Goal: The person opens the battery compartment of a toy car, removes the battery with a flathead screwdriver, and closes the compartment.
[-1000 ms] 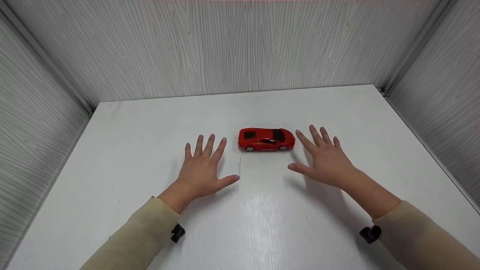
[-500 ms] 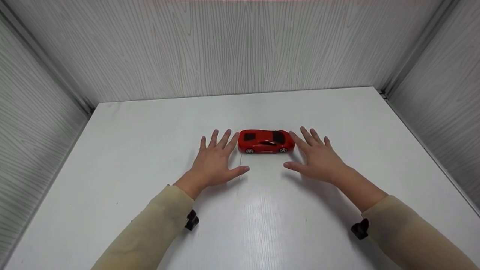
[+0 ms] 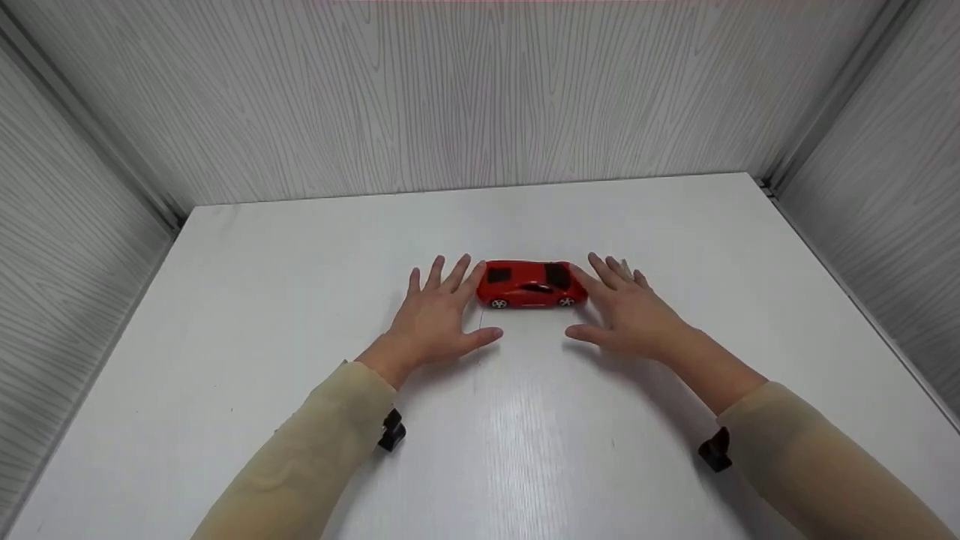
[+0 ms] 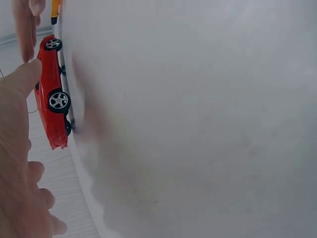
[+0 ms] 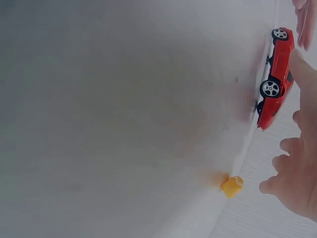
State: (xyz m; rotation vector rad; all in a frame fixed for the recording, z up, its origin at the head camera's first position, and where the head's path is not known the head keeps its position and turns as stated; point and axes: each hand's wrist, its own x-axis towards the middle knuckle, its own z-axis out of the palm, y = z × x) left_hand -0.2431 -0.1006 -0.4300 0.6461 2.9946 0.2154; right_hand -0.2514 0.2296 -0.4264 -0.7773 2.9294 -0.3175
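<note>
A red toy car (image 3: 531, 288) stands on its wheels on the white table, side-on, between the two hands. From the left, my left hand (image 3: 429, 324) reaches in with spread fingers, its index fingertip right at the car's rear end. My right hand (image 3: 634, 321) mirrors it, index fingertip overlapping the front end. Both thumbs point inward in front of the car. In the left wrist view, the car (image 4: 49, 82) shows its wheels past the left hand (image 4: 15, 153). The right wrist view has the car (image 5: 283, 57) beside the right hand (image 5: 303, 158).
In the right wrist view, a small yellow thing (image 5: 232, 186) sits on the tabletop beyond the car's front. An orange-and-black thing (image 4: 55, 11) shows at the top of the left wrist view. Wood-grain panels (image 3: 465, 97) wall the table (image 3: 300, 240) behind and at both sides.
Both hands have moved inward, the left one rightward and slightly farther forward, the right one leftward, closing the gaps to the car's ends. The car has stayed nearly in place.
</note>
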